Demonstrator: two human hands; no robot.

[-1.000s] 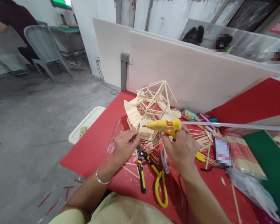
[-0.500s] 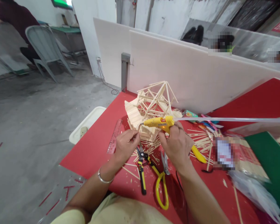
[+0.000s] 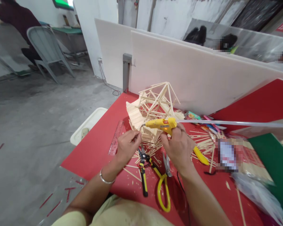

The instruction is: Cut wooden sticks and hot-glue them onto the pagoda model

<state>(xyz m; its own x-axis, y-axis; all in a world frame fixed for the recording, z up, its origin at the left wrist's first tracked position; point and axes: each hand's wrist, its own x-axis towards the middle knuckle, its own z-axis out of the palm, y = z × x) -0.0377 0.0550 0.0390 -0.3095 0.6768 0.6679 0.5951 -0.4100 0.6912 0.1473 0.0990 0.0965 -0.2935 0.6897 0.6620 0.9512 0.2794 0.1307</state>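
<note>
Stick structure (image 3: 135, 115) on red counter (image 3: 89, 149): slatted panels formed, upper frame open and unclad; loose sticks (image 3: 204, 144) beside it. Right hand (image 3: 180, 147) grips glue gun (image 3: 161, 124); left hand (image 3: 128, 144) pinched closed near nozzle, contents unclear.

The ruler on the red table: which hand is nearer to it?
The left. The left hand is just right of the ruler; the right hand, holding the yellow glue gun, is farther right.
</note>
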